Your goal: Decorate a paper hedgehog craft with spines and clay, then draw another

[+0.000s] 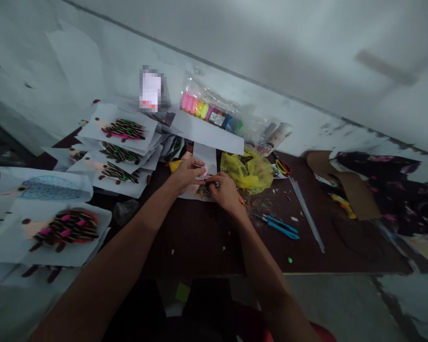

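A dark brown worktop point(196, 237) against a pale, stained wall is crowded on nearly every side. To the left, white pictures of spiny animals point(148, 134) lie in overlapping piles. Behind the hands, a long white paper strip point(207, 133) lies in front of a clear bag of bright tubs point(203, 109). A crumpled yellow bag point(258, 178) sits just beyond the right hand point(224, 190), hemming it in. Further right are orange-handled scissors point(284, 167), blue-handled scissors point(281, 228), long clear strips point(306, 213) and folded brown cardboard point(358, 192).

Both forearms reach in from the bottom edge, and the hands meet near the middle, low over a small sheet point(189, 194). The left hand point(188, 175) angles inward, its fingers bunched close around a small pink piece point(206, 171); whether its grip pinches the piece, I cannot tell. The right hand curls with its fingertips near the left's; its grip is narrow, its contents hidden.

The sheet, partly covered by the hands, bears thin dark strips. The finished-looking animals have raised, rope-like brown spines, some dotted with pink or green lumps. The yellow bag is thin and wrinkled, and small crumbs speckle the surface.
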Demonstrator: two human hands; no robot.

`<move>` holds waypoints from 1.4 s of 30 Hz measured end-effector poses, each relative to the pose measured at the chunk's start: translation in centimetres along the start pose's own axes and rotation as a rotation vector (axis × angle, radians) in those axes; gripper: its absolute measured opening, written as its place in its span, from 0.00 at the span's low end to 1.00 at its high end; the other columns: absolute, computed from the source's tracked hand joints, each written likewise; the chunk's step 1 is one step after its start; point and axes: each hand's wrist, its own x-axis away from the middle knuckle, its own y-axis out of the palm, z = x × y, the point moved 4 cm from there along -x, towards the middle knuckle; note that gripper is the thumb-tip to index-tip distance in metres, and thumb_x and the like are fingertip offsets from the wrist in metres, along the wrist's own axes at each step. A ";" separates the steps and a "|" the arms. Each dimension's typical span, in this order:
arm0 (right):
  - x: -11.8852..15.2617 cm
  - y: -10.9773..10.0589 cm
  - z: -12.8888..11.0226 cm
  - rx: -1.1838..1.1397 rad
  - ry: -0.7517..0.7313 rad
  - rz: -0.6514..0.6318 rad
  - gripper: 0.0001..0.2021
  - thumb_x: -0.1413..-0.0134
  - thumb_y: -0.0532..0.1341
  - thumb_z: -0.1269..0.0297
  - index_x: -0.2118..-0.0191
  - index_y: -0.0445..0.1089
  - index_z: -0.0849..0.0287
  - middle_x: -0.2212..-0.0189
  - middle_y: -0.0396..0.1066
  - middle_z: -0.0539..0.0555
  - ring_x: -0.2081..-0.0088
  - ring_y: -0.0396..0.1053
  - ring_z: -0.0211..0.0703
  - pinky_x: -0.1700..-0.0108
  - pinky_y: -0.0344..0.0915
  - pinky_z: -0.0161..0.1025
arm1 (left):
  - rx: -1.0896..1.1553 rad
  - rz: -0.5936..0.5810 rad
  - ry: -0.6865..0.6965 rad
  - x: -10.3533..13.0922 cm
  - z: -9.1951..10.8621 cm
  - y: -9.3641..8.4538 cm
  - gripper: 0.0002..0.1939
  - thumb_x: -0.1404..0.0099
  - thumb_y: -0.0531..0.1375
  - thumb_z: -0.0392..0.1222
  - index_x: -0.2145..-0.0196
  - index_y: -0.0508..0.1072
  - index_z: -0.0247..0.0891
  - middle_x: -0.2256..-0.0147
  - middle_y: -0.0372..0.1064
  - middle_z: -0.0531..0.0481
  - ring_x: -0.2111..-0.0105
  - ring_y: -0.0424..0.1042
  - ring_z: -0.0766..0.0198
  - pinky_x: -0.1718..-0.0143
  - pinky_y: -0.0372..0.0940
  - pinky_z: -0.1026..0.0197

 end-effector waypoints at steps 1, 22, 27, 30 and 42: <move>0.0 0.0 0.0 0.005 0.004 -0.001 0.16 0.45 0.58 0.76 0.58 0.82 0.58 0.61 0.74 0.55 0.60 0.71 0.44 0.52 0.65 0.39 | -0.003 0.004 0.007 0.0 0.1 0.0 0.08 0.36 0.59 0.24 0.65 0.67 0.34 0.71 0.65 0.54 0.70 0.68 0.69 0.62 0.75 0.57; -0.1 -0.1 0.3 0.018 -0.010 0.045 0.14 0.45 0.58 0.76 0.61 0.81 0.59 0.63 0.74 0.55 0.61 0.71 0.43 0.54 0.64 0.37 | 0.001 -0.025 0.030 -0.9 -0.7 -0.4 0.08 0.39 0.62 0.26 0.65 0.68 0.34 0.72 0.66 0.54 0.72 0.71 0.68 0.69 0.74 0.63; 0.1 -0.2 0.0 0.003 -0.020 0.022 0.16 0.44 0.57 0.76 0.59 0.81 0.59 0.63 0.74 0.56 0.61 0.71 0.43 0.54 0.65 0.38 | 0.012 -0.007 0.031 -0.7 -0.6 -0.2 0.08 0.37 0.59 0.24 0.64 0.68 0.34 0.71 0.66 0.54 0.72 0.71 0.69 0.67 0.74 0.62; 0.0 -0.2 0.0 -0.013 -0.015 0.010 0.16 0.45 0.57 0.77 0.59 0.82 0.58 0.63 0.74 0.55 0.62 0.71 0.43 0.54 0.65 0.38 | 0.011 -0.002 0.033 -0.7 -0.6 -0.1 0.08 0.37 0.59 0.24 0.66 0.67 0.34 0.71 0.67 0.53 0.71 0.70 0.69 0.67 0.74 0.63; -0.1 -0.1 0.0 -0.010 0.008 -0.011 0.18 0.45 0.57 0.77 0.57 0.82 0.58 0.62 0.76 0.56 0.61 0.72 0.44 0.54 0.66 0.38 | -0.015 0.032 -0.002 -0.2 -0.3 0.4 0.08 0.36 0.58 0.23 0.65 0.67 0.34 0.72 0.63 0.55 0.72 0.67 0.69 0.69 0.73 0.64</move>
